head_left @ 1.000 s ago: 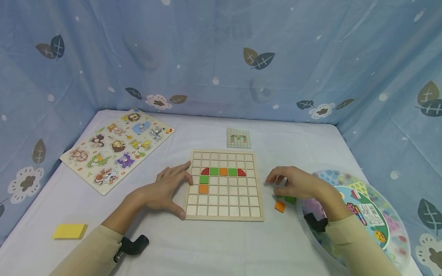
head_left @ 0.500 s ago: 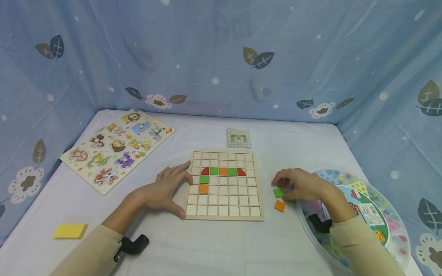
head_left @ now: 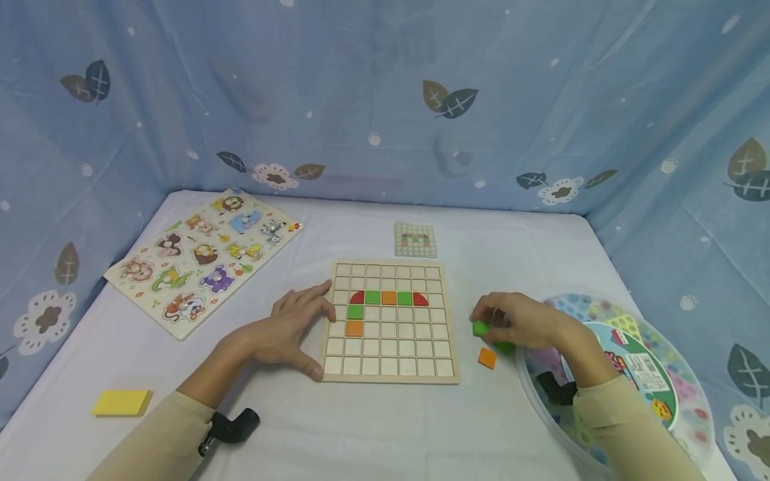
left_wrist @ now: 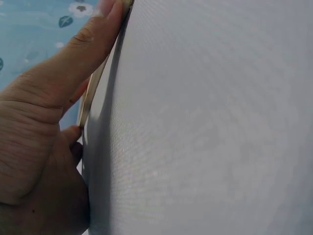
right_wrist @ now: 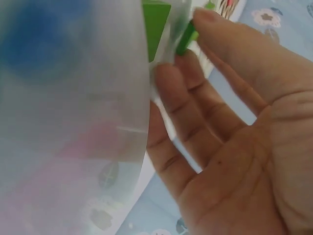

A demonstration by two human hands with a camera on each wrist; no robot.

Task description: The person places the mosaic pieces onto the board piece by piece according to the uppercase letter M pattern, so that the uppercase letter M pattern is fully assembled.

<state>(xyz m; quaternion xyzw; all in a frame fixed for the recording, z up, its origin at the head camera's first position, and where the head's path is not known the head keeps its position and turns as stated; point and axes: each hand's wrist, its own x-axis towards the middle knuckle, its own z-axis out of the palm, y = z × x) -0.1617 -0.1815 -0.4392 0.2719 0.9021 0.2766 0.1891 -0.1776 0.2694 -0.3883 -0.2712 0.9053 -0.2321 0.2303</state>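
Observation:
The wooden grid board (head_left: 390,381) lies mid-table, with red, green and orange tiles in some of its squares. Along its left edge rests my left hand (head_left: 287,331), thumb at the near corner and fingers spread; in the left wrist view the straight thumb (left_wrist: 73,58) touches the board's side. Right of the board, my right hand (head_left: 522,322) pinches a green square tile (head_left: 480,329) between thumb and fingertips, and the right wrist view shows that tile (right_wrist: 186,38) edge-on. Another green tile (head_left: 505,347) lies partly hidden under this hand, and an orange tile (head_left: 487,358) sits just nearer.
A small pattern card (head_left: 415,240) lies behind the board. An animal puzzle board (head_left: 204,264) is at the back left, and a yellow block (head_left: 122,403) at the front left. A round clear container (head_left: 692,401) stands at the right, under the right forearm.
My right hand first shifted slightly right over the loose tiles, uncovering a green one. It now pinches that tile, tilted up from the table. My left hand stays put.

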